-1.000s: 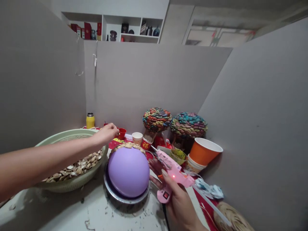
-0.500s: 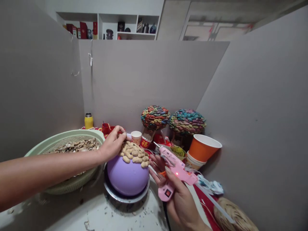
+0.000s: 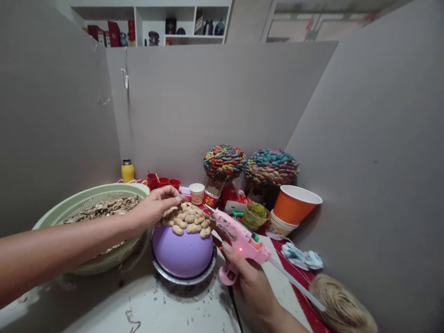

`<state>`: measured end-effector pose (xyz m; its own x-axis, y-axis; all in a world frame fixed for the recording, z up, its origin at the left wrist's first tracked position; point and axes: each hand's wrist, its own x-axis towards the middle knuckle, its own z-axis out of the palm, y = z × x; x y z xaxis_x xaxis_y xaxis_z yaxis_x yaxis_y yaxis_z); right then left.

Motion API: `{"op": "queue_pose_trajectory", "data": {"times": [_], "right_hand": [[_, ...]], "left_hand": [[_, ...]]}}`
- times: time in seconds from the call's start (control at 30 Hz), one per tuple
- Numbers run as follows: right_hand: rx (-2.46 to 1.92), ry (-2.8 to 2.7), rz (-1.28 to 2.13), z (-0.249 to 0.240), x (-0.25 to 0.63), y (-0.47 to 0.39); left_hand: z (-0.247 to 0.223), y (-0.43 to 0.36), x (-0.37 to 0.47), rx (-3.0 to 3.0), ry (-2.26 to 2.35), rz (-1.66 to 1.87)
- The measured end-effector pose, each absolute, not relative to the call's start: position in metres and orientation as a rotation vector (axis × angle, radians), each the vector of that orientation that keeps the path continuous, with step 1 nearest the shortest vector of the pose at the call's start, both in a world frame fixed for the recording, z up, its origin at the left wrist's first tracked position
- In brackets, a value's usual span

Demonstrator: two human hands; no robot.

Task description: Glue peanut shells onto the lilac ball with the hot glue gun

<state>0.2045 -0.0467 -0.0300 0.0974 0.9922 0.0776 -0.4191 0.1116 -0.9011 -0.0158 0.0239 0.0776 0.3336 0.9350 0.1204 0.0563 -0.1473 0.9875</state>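
A purple ball-shaped form [image 3: 182, 254] sits in a round metal bowl [image 3: 185, 280], its upper part covered with peanuts in shells [image 3: 190, 218]. My left hand [image 3: 156, 206] reaches over from the left, fingers bent together at the peanuts' upper left edge; what is between the fingertips, if anything, is too small to name. My right hand [image 3: 248, 277] is wrapped round a pink glue gun [image 3: 239, 233] with a lit red light. The gun's metal nozzle points up and left, close to the right side of the peanuts. A clear glue stick protrudes from its back.
At the left stands a green basket [image 3: 45, 215] of shells. Behind are a yellow bottle [image 3: 128, 172], red cups [image 3: 163, 181], a paper cup [image 3: 197, 194] and two colourful woven domes [image 3: 224, 163]. An orange tub [image 3: 294, 208], a cloth [image 3: 302, 257] and a twine bundle [image 3: 340, 300] lie right.
My right hand has brought the glue gun left, its nozzle closer to the peanuts. My left hand has shifted slightly left and down. The view has tilted slightly.
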Motion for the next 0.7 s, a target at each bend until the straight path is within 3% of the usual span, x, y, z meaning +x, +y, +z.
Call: {"op": "queue_pose_trajectory", "data": {"times": [0.4,0.7], "right_hand": [[-0.951,-1.003,1.162,-0.028,0.205,-0.048],[-1.011,-1.03,1.165,-0.028,0.206,-0.049]], "left_hand": [[0.096,-0.036,-0.02,1.602,1.078,1.005],[0.089,-0.025,-0.017,1.845,1.192,1.031]]}}
